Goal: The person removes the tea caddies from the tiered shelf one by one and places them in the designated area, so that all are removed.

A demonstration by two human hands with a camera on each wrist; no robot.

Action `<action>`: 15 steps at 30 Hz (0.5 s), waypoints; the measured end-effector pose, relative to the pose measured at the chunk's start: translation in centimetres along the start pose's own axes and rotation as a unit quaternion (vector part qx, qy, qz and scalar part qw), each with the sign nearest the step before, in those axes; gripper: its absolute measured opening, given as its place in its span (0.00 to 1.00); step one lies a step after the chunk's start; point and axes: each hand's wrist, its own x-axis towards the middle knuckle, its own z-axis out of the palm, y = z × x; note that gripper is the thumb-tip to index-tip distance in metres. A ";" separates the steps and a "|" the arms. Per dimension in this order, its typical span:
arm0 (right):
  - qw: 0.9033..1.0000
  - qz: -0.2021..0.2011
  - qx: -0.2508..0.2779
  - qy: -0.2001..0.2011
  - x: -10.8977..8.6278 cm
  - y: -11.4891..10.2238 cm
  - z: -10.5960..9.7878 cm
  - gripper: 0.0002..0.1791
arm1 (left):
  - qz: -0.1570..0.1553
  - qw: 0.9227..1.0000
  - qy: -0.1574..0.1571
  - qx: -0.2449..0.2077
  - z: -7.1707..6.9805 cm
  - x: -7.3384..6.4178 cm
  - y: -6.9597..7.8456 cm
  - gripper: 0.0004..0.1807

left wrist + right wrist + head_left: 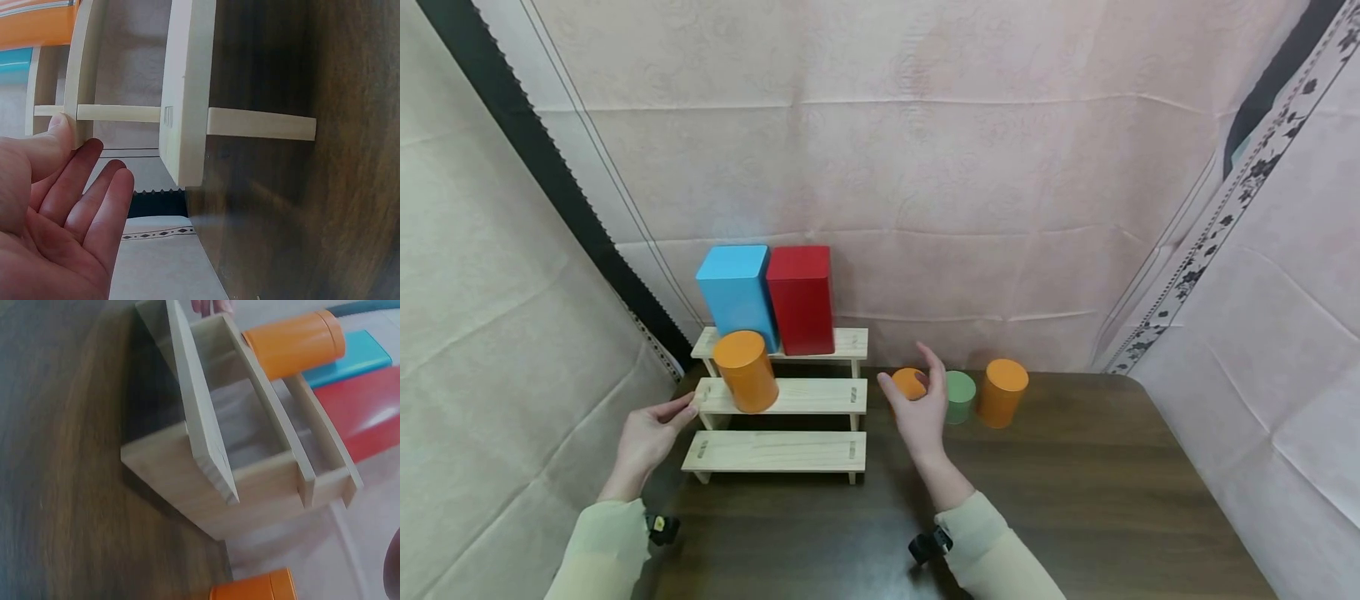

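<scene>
A pale wooden three-step shelf point(820, 452) stands at the table's left. My left hand point(647, 435) pinches the left end of its middle step between thumb and fingers; the left wrist view shows the thumb point(60, 128) on that edge. On the middle step sits an orange canister point(747, 377). Behind it, a blue box point(736, 287) and a red box point(802, 304) stand side by side on the top step. Right of the shelf, my right hand point(921, 417) holds nothing, thumb and forefinger spread apart. It partly covers a second orange canister point(907, 381) behind it.
A green canister point(959, 398) and a third orange canister point(1002, 393) stand farther right along the back of the dark wooden table point(1075, 492). Pale cloth walls point(962, 183) rise behind and at both sides.
</scene>
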 end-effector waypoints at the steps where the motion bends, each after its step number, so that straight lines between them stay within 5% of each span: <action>1: 1.000 -0.004 0.001 -0.004 -0.1 -0.1 0.3 0.40 | 0.001 1.000 0.001 0.001 -0.1 -0.1 0.0 0.30; 3: 1.000 -0.010 -0.001 -0.011 -0.3 -0.3 0.8 0.39 | 0.003 1.000 0.002 0.000 -0.1 -0.2 0.0 0.30; 10: 0.999 -0.007 -0.023 -0.034 0.0 4.1 1.5 0.40 | 0.005 1.000 0.007 -0.002 0.2 -0.2 0.2 0.30; 15: 0.999 -0.011 -0.001 -0.036 -0.3 3.6 2.5 0.38 | 0.007 1.000 0.010 -0.007 -0.1 -0.1 -0.1 0.31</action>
